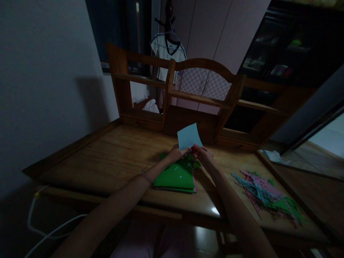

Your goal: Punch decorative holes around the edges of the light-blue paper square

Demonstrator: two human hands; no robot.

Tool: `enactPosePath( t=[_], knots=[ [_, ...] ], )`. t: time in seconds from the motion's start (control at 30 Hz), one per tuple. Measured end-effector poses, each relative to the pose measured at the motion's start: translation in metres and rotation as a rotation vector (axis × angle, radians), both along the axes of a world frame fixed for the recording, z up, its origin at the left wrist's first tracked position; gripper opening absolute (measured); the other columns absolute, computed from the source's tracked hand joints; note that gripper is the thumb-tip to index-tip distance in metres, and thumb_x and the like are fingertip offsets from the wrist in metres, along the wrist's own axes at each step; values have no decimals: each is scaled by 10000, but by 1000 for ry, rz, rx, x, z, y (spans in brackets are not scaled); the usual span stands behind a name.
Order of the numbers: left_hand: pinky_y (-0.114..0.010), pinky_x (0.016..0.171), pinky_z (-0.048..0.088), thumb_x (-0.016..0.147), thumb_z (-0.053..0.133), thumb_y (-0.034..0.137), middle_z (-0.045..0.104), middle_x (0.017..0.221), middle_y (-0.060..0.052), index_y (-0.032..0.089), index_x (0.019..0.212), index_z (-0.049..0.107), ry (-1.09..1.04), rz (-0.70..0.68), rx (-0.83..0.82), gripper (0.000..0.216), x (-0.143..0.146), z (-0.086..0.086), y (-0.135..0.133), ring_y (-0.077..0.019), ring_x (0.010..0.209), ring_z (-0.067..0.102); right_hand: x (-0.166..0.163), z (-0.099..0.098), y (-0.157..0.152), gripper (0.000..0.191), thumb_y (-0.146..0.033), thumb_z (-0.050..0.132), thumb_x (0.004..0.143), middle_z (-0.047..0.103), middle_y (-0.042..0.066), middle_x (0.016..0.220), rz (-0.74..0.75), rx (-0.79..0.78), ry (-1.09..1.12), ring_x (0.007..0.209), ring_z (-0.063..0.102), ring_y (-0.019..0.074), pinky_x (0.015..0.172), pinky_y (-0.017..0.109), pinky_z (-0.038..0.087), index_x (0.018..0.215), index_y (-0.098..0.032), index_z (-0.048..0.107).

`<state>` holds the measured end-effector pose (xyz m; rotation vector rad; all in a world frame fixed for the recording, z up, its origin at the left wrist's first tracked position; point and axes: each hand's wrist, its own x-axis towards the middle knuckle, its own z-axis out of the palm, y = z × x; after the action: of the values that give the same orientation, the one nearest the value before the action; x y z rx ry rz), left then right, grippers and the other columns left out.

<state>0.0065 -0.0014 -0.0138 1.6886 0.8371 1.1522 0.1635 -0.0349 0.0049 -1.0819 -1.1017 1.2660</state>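
Note:
Above the middle of the desk, my left hand (176,154) is closed on the lower edge of a light blue sheet of paper (189,137), which tilts upward. My right hand (203,156) meets it at the sheet's lower right corner, its fingers closed round a small red tool (194,149). The fingers mostly cover this tool, so its exact kind is unclear. Below both hands lies a stack of green paper (176,176) with pink paper under it. Small pale paper bits are scattered on the top green sheet.
A heap of cut paper strips (263,193) in pink, blue and green lies on the desk's right side. Wooden shelves (199,95) rise along the back of the desk (107,157). A white cable (53,233) hangs at the lower left.

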Motion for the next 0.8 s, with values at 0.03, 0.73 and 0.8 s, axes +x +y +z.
enactPosePath(
  t=[0.03, 0.73, 0.8],
  knots=[
    [-217, 500, 420, 766, 552, 377, 632, 694, -39, 117, 858, 620, 0, 2, 0, 285, 0, -1, 0, -121, 535, 526, 0, 0, 0, 384, -513, 705, 607, 612, 30, 615, -11, -1, -4, 468, 506, 108, 446, 243, 379, 691, -151, 606],
    [-239, 591, 458, 775, 545, 352, 650, 739, -51, 109, 851, 647, -19, -9, 1, 274, 2, -2, -2, -147, 625, 573, -1, -12, 6, 365, -517, 693, 602, 561, -6, 537, -133, 44, -61, 428, 458, 88, 430, 237, 306, 593, -171, 579],
    [-242, 612, 467, 774, 551, 352, 661, 785, -58, 109, 875, 653, -37, -16, -5, 282, 2, -2, -1, -156, 669, 591, 0, -12, 6, 371, -523, 691, 602, 552, -9, 516, -128, 32, -81, 418, 448, 88, 428, 240, 299, 578, -172, 574]
  ],
)
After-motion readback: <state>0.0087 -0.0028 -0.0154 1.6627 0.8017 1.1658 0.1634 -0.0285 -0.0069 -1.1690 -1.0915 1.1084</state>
